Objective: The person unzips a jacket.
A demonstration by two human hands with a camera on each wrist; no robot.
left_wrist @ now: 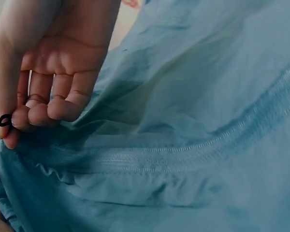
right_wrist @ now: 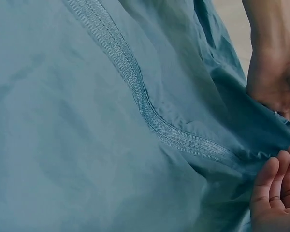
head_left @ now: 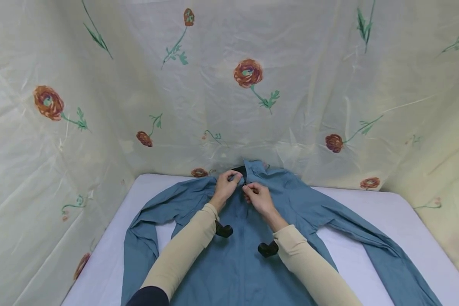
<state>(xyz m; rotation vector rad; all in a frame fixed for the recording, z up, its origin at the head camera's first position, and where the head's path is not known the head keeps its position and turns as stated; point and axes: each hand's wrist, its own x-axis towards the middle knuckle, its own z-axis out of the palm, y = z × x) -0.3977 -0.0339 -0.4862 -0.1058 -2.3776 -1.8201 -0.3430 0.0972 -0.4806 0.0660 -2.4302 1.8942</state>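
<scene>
Two pinching hands draw our eye first: the left hand (head_left: 226, 185) presses thumb and fingertips together on the jacket (head_left: 237, 263) by its collar (head_left: 254, 166), its fingers curled side by side, while the right hand (head_left: 258, 198) pinches the front just below. A small black loop (left_wrist: 4, 116) shows at the left thumb, though we can't tell what it belongs to. From there we follow the zip (left_wrist: 183, 153), its stitched tape paler than the thin dusty-blue cloth, curving and puckering along its edges near the hands. Dark lining (head_left: 242, 170) shows inside the collar. Beyond, the jacket lies front up on a white table (head_left: 390, 212), creased, sleeves bent out to both sides, before a pale hanging (head_left: 298, 55) printed with rust-red flowers.
</scene>
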